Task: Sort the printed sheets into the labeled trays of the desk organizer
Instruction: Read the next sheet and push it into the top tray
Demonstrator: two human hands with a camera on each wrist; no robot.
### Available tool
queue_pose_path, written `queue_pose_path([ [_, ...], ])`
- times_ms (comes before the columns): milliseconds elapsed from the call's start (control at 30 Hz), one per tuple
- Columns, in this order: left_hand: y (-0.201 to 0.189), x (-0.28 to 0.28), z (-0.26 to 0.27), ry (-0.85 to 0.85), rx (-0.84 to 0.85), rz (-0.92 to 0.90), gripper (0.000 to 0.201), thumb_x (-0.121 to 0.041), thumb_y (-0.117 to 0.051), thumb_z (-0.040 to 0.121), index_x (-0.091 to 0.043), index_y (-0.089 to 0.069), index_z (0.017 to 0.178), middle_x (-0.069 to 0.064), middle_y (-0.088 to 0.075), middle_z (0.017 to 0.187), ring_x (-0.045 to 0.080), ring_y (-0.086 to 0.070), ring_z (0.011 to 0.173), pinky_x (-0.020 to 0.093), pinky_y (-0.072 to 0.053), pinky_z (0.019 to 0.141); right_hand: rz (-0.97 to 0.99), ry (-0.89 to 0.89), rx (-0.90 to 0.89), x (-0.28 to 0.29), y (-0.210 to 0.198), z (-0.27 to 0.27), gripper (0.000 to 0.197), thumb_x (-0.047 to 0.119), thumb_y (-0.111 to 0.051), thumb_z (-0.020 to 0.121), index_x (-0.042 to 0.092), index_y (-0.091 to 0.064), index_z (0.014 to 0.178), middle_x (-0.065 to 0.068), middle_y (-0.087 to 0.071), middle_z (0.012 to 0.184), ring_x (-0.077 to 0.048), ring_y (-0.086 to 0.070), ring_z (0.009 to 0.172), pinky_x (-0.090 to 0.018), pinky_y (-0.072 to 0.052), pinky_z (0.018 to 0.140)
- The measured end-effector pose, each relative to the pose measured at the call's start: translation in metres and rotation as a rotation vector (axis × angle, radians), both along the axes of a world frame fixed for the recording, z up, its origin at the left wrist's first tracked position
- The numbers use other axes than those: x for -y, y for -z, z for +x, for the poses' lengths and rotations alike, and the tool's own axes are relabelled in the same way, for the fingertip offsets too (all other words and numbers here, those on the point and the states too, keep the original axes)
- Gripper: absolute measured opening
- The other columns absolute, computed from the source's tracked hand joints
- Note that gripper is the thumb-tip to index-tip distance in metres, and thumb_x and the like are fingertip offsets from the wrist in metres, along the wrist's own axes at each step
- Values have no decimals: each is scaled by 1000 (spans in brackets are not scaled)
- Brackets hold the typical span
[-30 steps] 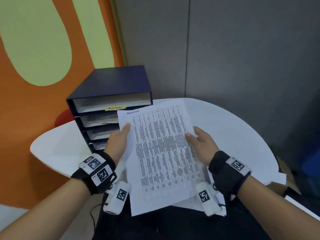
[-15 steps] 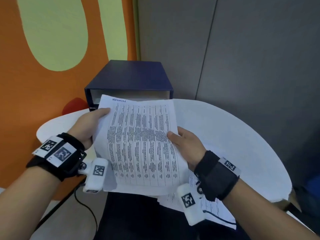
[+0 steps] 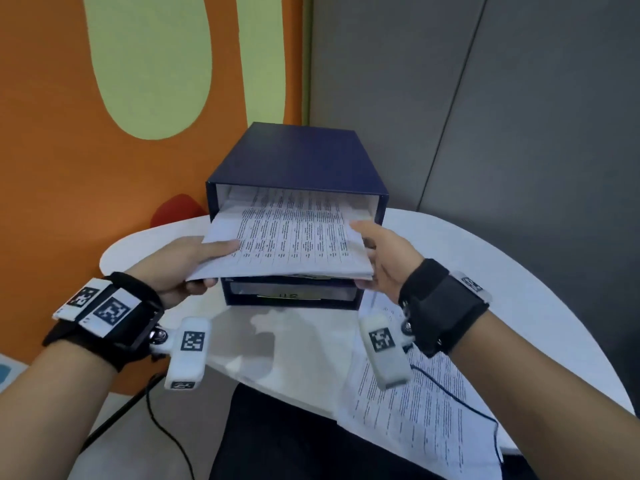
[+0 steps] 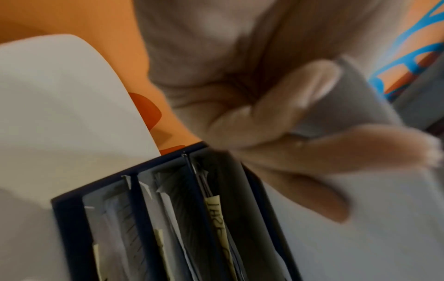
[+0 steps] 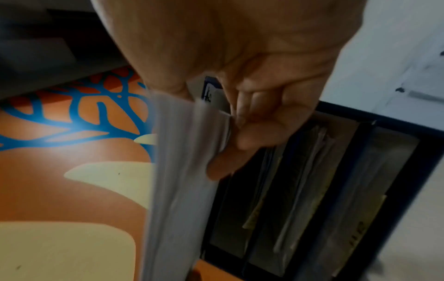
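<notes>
A dark blue desk organizer [image 3: 298, 161] stands on the white table, its stacked trays facing me. The printed sheet [image 3: 294, 244] lies almost flat, with its far end inside the top tray, on paper that lies there. My left hand [image 3: 221, 263] pinches its near left corner, thumb on top. My right hand [image 3: 363, 254] pinches its right edge. In the left wrist view the fingers [image 4: 300, 133] curl under the sheet [image 4: 360, 209] beside the labeled trays [image 4: 168, 218]. In the right wrist view the fingers [image 5: 240, 123] pinch the blurred sheet [image 5: 182, 171] in front of the organizer [image 5: 312, 180].
More printed sheets [image 3: 415, 417] lie on the round white table [image 3: 485, 271] at the near right, under my right wrist. A grey partition stands close behind the organizer and an orange wall to the left. A red object [image 3: 176, 209] shows behind the table's left edge.
Both hands have carried the sheet forward and tipped it flat; its far end has gone from in front of the organizer into the top tray.
</notes>
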State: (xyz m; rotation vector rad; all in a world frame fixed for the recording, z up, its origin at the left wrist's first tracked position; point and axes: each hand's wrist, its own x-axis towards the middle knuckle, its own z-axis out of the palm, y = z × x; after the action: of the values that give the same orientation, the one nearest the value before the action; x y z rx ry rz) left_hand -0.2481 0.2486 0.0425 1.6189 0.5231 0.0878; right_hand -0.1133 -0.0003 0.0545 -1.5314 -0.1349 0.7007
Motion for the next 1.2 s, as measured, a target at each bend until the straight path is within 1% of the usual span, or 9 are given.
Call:
queue_pose_path([
  [100,-3,5,13,-48,12,-45,21,-29,-65,92,-7,-64,93,1,-58,66,6,-35,34,13,-19,29,-79,-72,-2,12,12,-7,27,30,-62,89,14,-61,110,-4,-66,78,-12,-47,43,-19,-34,42],
  [167,-5,8,20,-93,35,-132,20,-31,-64,93,-11,-63,98,0,-60,70,4,-38,34,12,-22,27,-40,-36,-26,13,15,-6,10,24,-61,91,16,-58,95,1,-60,63,-8,-34,38,-17,-27,35],
  [267,-9,6,22,-231,100,-351,25,-38,-65,90,-17,-61,104,0,-66,79,3,-47,37,10,-33,30,70,59,-26,-1,7,5,12,17,-59,94,14,-55,83,3,-59,59,-4,-36,37,-15,-27,33],
  [367,-15,1,16,-273,191,-544,34,-43,-59,92,-12,-59,106,5,-75,94,4,-53,41,11,-43,36,313,198,-78,-21,-6,10,13,13,-63,93,2,-61,99,-6,-73,83,-4,-68,63,-11,-49,47],
  [467,-17,0,12,-267,249,-620,37,-42,-55,94,-10,-58,110,7,-75,106,5,-58,44,13,-47,39,455,211,-65,-32,-8,10,24,12,-65,91,-1,-59,110,-11,-71,106,-12,-71,95,-19,-58,73],
  [633,-4,13,16,-208,180,-534,29,-37,-57,94,-12,-63,107,4,-76,95,5,-57,45,13,-48,41,420,146,-16,-24,8,5,23,10,-63,92,-2,-61,112,-11,-73,105,-14,-72,95,-21,-58,71],
  [933,26,67,34,-51,50,-378,18,-28,-59,95,-14,-63,104,0,-75,80,5,-56,47,15,-47,42,277,274,-3,33,28,10,18,8,-59,94,3,-61,111,-8,-75,99,-13,-73,87,-19,-57,63],
  [1100,42,102,38,53,7,-285,24,-24,-64,93,-10,-65,113,7,-77,92,9,-60,53,18,-49,45,160,355,17,94,49,14,20,6,-61,91,2,-61,111,-10,-74,100,-18,-73,89,-23,-58,64],
  [1200,52,123,40,105,-33,-209,22,-24,-64,94,-11,-65,112,10,-77,103,15,-68,70,25,-53,60,161,479,-7,134,62,18,19,3,-61,91,0,-60,110,-13,-73,101,-22,-73,89,-26,-59,70],
])
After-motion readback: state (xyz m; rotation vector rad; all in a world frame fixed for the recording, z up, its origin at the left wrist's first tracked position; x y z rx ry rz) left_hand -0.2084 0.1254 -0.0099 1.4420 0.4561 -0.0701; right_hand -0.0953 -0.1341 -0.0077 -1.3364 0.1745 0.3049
